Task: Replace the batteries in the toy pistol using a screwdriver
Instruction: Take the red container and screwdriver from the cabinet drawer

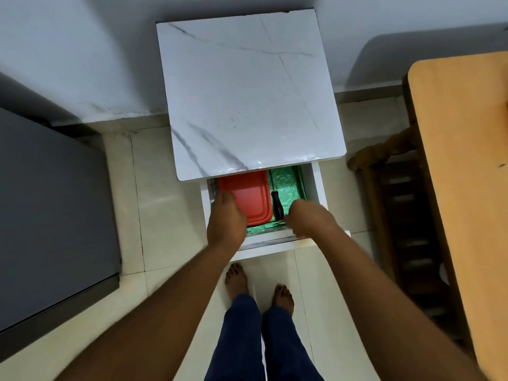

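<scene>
One tool from the task shows here: the screwdriver [277, 206], lying in the open drawer [316, 185] just right of the red lid [248, 199], shaft running back under the table [242, 92] top. It looks light and rigid, with a thick dark handle nearest you; take it by that handle, since the thin shaft would likely roll in your fingers on the crinkled green liner [288, 185]. The toy pistol is nowhere in view, and may sit under the red lid, though you cannot confirm that. Your left hand [226, 218] rests on the lid's near left corner, fingers curled over it. Your right hand [305, 217] hovers just right of the screwdriver handle, loosely curled, holding nothing.
</scene>
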